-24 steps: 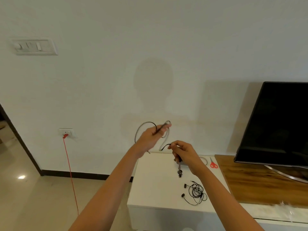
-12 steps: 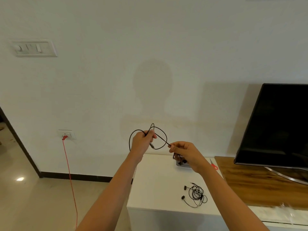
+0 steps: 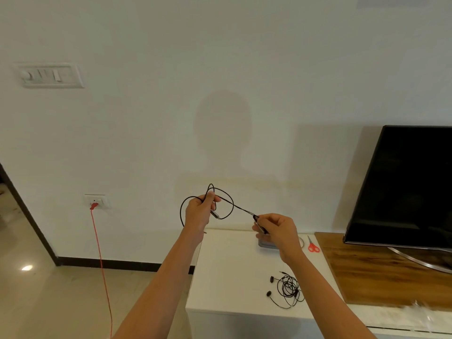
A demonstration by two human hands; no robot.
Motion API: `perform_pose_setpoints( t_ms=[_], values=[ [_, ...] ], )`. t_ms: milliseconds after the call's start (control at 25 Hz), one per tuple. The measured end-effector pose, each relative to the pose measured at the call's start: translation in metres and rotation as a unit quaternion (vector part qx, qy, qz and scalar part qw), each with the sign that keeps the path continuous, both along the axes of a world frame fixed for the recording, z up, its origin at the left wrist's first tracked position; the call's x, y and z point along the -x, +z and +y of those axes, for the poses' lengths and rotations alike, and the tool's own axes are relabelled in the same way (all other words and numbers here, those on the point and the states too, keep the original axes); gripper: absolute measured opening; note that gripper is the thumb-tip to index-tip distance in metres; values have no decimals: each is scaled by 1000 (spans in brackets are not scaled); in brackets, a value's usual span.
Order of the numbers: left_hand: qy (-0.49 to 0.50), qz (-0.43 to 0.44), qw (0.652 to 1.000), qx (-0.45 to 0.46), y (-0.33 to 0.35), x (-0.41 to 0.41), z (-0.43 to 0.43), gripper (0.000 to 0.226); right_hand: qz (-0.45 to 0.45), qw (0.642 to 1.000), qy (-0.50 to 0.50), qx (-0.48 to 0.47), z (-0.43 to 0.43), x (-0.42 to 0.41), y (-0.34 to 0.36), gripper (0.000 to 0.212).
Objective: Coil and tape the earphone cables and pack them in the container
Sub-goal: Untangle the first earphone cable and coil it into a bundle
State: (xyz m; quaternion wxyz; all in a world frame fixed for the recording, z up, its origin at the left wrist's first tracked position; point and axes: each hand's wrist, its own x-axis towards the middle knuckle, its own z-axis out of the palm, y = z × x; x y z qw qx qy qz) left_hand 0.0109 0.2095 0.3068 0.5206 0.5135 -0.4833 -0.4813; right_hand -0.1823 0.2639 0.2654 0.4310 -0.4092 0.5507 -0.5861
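Both arms are up in front of the white wall, and the left hand [image 3: 199, 211] has its fingers curled round a couple of loose loops of the black earphone cable [image 3: 243, 210], held in the air above the near-left corner of the white tabletop [image 3: 227, 270]. From there one strand runs straight and taut, down and to the right, to the right hand [image 3: 276, 228], which pinches it between thumb and fingertips. A flat grey object [image 3: 264, 243] lies on the tabletop, half hidden behind that hand; I cannot tell what it is. Red-handled scissors [image 3: 313, 245] lie just to its right. Nearer the front edge a second pair of earphones [image 3: 288, 288] lies in a loose tangle, both buds out to its left. On the right, a dark television [image 3: 406, 187] stands on a wooden top [image 3: 367, 272]. On the left, a red cord [image 3: 100, 253] drops from a wall socket [image 3: 96, 200].
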Motion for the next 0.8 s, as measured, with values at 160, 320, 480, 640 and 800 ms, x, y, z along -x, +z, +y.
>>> perform_pose_setpoints(
  t_ms=[160, 320, 480, 640, 800],
  values=[
    [11, -11, 1000, -19, 0, -1, 3, 29, -78, 992, -85, -55, -8, 1, 3, 9],
    [25, -8, 999, -29, 0, 0, 8, 26, -326, 931, -70, -148, -14, 1, 12, 10],
    [18, 17, 1000, -4, -6, 6, 12, 35, -300, 933, -117, -161, -23, -1, 9, 9],
    [-1, 58, 997, -48, -14, 4, 14, 33, -70, 985, -159, -4, -14, -7, 12, 6],
    [-34, -8, 991, -129, -19, 3, 14, 46, -16, 993, -105, 43, -8, -9, 21, 6]
  ],
)
